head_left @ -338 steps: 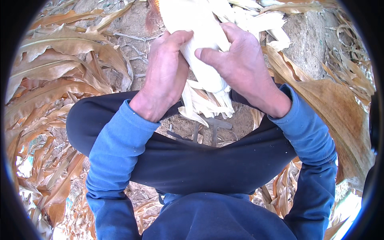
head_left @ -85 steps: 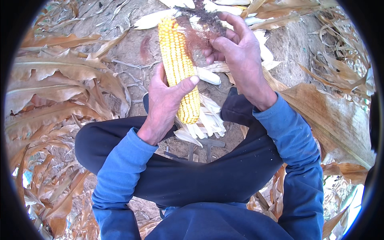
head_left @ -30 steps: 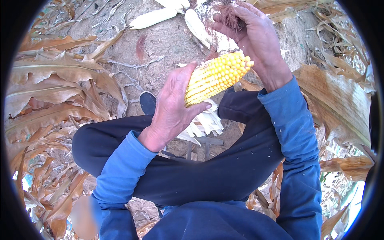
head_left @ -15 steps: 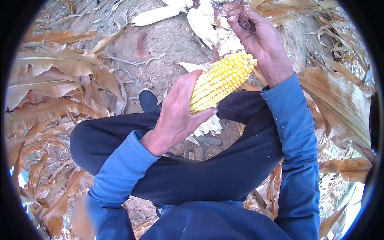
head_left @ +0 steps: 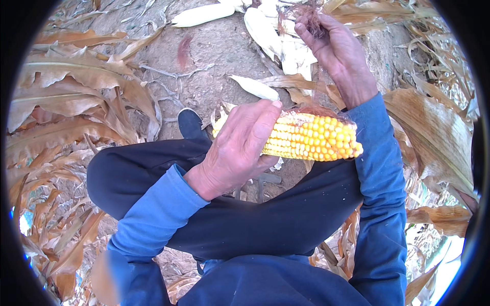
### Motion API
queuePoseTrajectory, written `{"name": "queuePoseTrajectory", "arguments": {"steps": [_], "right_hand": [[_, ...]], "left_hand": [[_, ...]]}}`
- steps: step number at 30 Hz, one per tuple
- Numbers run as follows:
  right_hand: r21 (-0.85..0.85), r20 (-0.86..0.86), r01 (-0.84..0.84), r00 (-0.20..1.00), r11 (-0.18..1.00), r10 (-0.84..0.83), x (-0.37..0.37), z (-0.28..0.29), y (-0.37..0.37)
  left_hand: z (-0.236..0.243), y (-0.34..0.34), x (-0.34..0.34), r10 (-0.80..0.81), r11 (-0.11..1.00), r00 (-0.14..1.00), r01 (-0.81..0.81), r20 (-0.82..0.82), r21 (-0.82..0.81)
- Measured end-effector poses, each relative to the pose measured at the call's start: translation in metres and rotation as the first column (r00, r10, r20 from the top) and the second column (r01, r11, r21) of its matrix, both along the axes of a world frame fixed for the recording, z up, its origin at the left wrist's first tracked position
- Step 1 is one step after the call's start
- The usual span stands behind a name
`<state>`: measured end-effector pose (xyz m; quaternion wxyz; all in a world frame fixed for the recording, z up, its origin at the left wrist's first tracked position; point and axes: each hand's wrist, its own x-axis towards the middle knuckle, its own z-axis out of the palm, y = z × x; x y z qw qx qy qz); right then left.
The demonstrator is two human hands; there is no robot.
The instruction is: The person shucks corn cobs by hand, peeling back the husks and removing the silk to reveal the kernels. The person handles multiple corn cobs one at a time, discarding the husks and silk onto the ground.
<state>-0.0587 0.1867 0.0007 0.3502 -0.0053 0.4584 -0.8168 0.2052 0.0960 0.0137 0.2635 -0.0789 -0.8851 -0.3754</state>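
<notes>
My left hand [head_left: 237, 145] is wrapped round a husked ear of corn [head_left: 314, 136], held nearly level over my lap with its tip pointing right. Yellow kernels cover its near side, and reddish-brown silk clings along its upper edge. Beyond the ear, my right hand [head_left: 339, 53] is raised and closed, its fingers pinching a tuft of brown corn silk [head_left: 315, 25]. The right hand is apart from the ear, whose tip lies near the right cuff.
Pale husks [head_left: 263, 33] lie on the bare soil [head_left: 214, 56] ahead, with one husk leaf [head_left: 254, 86] closer in. Dry corn leaves [head_left: 76, 104] crowd the left, and a broad leaf [head_left: 434, 132] stands beside my right sleeve. My shoe [head_left: 191, 123] rests left of the ear.
The ear has swung from slanting up to the right to nearly level, showing silk on its upper side. My right hand, still pinching silk, has shifted slightly right and is farther from the ear's tip.
</notes>
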Motion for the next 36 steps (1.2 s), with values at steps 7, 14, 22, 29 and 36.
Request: {"name": "queuePoseTrajectory", "arguments": {"steps": [7,14,22,29,36], "right_hand": [[0.156,-0.177,-0.139,0.970,0.978,0.166,0.033,0.032,-0.009],[0.384,-0.341,-0.165,0.889,0.908,0.306,0.052,0.053,-0.014],[0.369,-0.319,-0.388,0.801,0.844,0.507,0.065,0.088,-0.009],[0.198,-0.244,-0.559,0.767,0.805,0.593,0.072,0.090,-0.010],[0.092,-0.246,-0.546,0.798,0.833,0.550,0.081,0.082,-0.011]], "left_hand": [[0.009,-0.007,-0.001,0.022,1.000,0.999,-0.023,-0.027,-0.015],[0.022,-0.020,-0.005,0.081,0.873,0.951,-0.212,0.298,0.440],[0.031,-0.042,-0.008,-0.445,0.328,0.843,-0.161,0.303,0.931],[0.026,-0.040,-0.014,-0.443,-0.096,0.893,-0.127,0.072,0.987],[0.031,-0.035,-0.018,-0.490,0.017,0.854,-0.190,0.174,0.982]]}}
